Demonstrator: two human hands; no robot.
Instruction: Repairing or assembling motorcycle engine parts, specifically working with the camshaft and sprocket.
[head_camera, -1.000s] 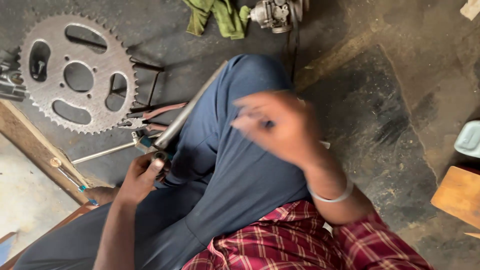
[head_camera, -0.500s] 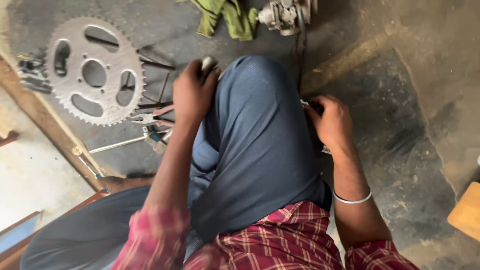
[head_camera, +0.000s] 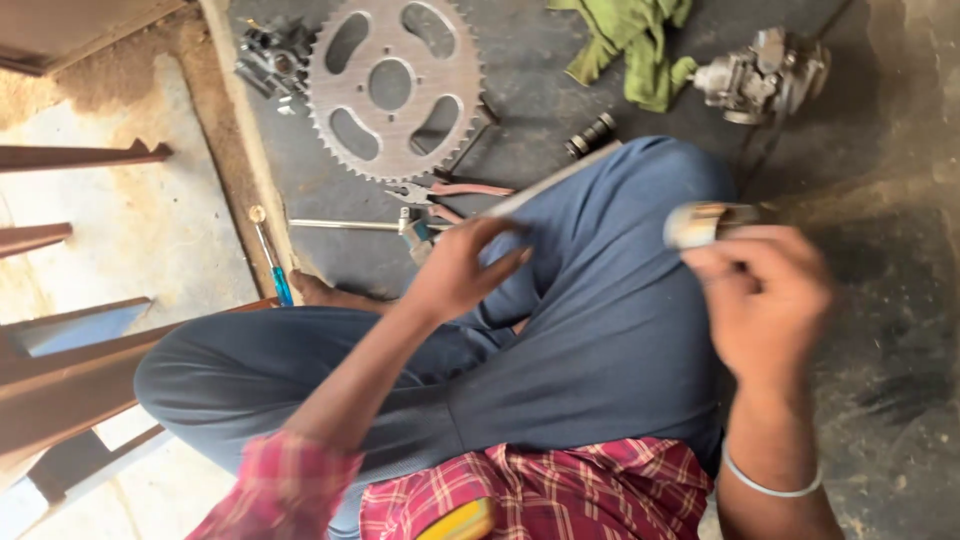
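Hands first: my right hand (head_camera: 765, 290) has its fingers curled, pinching a small shiny metal cylinder (head_camera: 700, 222) just above my raised knee (head_camera: 640, 200). My left hand (head_camera: 462, 270) has fingers pressed together around a thin flat metal strip (head_camera: 550, 182) leaning over that knee. Big sprocket (head_camera: 395, 88), pliers (head_camera: 450, 192) and green rag (head_camera: 630, 45) lie on the floor beyond.

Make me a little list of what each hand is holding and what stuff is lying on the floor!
left hand: holds a thin metal rod lying across the knee
right hand: grips a small shiny metal cylinder, blurred
floor, top middle: big toothed gear wheel
beside the wheel: pliers with reddish handles
top right: green rag and a grey engine part
left edge: screwdriver with a blue handle
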